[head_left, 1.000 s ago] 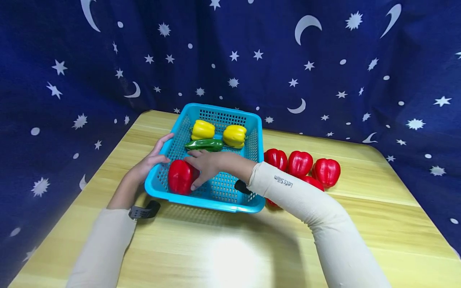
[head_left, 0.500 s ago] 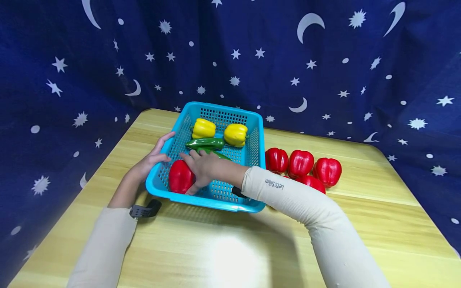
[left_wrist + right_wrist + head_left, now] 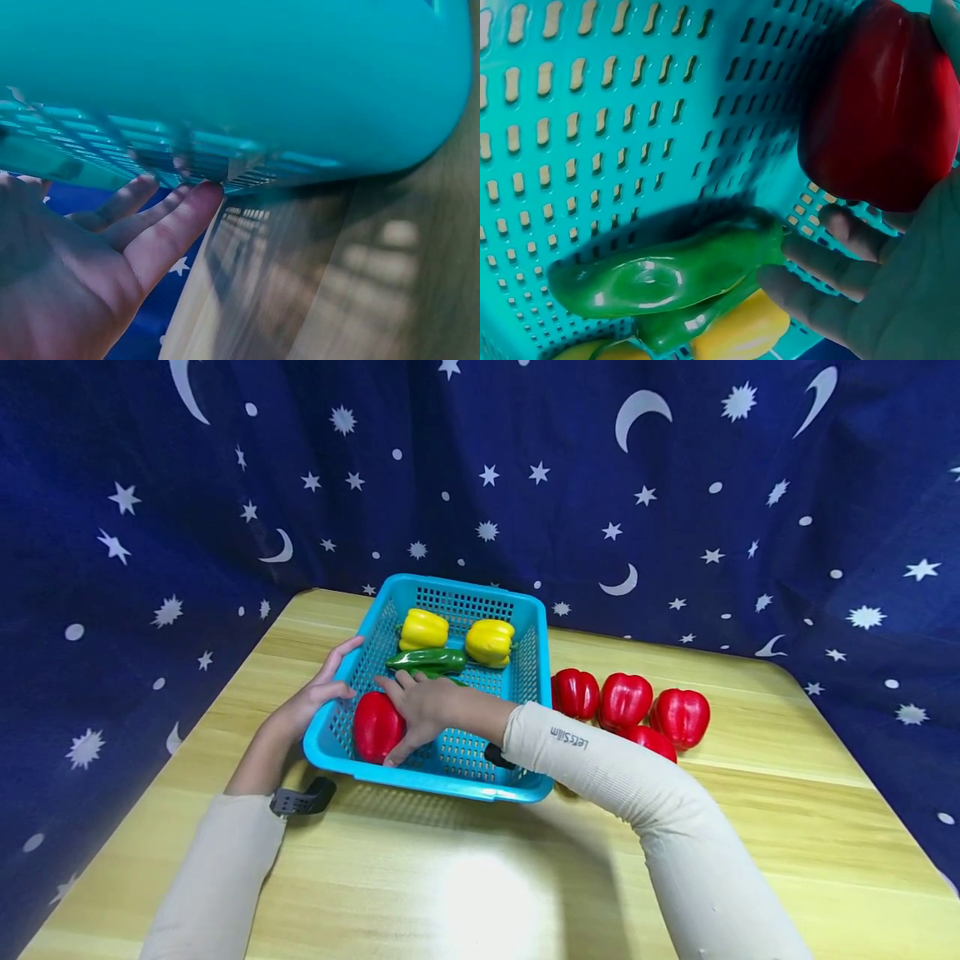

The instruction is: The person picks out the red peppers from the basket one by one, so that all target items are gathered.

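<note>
Head view: red pepper (image 3: 377,727) is cupped by the loosely spread fingers of the right hand (image 3: 420,710) in the near-left corner of the blue basket (image 3: 525,685), steadied on the surface (image 3: 480,868) by the left hand (image 3: 315,697), fingers extended.

Over the last second my right hand (image 3: 420,710) has slid a little leftward and deeper into the blue basket (image 3: 525,610), its fingers spreading further along the side of the red pepper (image 3: 375,727) in the near left corner. The pepper has shifted slightly toward that corner. A second green pepper (image 3: 442,676) now shows behind my knuckles.
</note>
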`<state>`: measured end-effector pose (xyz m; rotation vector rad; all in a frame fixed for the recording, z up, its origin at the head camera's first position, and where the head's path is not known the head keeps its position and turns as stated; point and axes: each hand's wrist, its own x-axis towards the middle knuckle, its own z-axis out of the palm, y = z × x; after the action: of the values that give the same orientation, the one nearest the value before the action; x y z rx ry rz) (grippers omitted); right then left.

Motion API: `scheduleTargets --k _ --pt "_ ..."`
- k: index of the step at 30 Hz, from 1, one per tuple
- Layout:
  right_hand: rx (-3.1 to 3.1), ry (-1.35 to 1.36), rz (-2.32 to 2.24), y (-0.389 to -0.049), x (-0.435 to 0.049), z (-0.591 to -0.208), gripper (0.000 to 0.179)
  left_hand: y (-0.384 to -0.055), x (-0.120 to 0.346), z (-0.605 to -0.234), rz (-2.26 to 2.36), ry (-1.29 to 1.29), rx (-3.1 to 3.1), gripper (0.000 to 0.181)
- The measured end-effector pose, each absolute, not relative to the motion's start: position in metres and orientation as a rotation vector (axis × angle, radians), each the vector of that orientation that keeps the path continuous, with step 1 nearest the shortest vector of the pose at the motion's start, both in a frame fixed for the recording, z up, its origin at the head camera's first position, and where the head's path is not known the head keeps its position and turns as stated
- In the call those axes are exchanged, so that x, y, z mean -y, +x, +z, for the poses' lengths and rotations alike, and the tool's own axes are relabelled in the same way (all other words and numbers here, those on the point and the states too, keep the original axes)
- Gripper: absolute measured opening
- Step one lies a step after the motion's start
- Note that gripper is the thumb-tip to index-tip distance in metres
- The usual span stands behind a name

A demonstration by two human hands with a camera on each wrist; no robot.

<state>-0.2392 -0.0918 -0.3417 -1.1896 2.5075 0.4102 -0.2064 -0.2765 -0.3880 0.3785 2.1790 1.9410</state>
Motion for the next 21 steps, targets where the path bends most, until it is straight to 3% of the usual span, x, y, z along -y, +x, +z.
scheduleTargets --k 9,21 --pt "-2.446 -1.287 0.154 -0.245 0.087 -0.343 0.103 -0.207 0.275 -0.389 1.971 0.407 -2.131 0.078" --pt "-2.384 -1.232 -0.084 -0.256 0.07 -0.331 0.097 -0.204 0.276 -0.386 1.962 0.403 -2.144 0.076"
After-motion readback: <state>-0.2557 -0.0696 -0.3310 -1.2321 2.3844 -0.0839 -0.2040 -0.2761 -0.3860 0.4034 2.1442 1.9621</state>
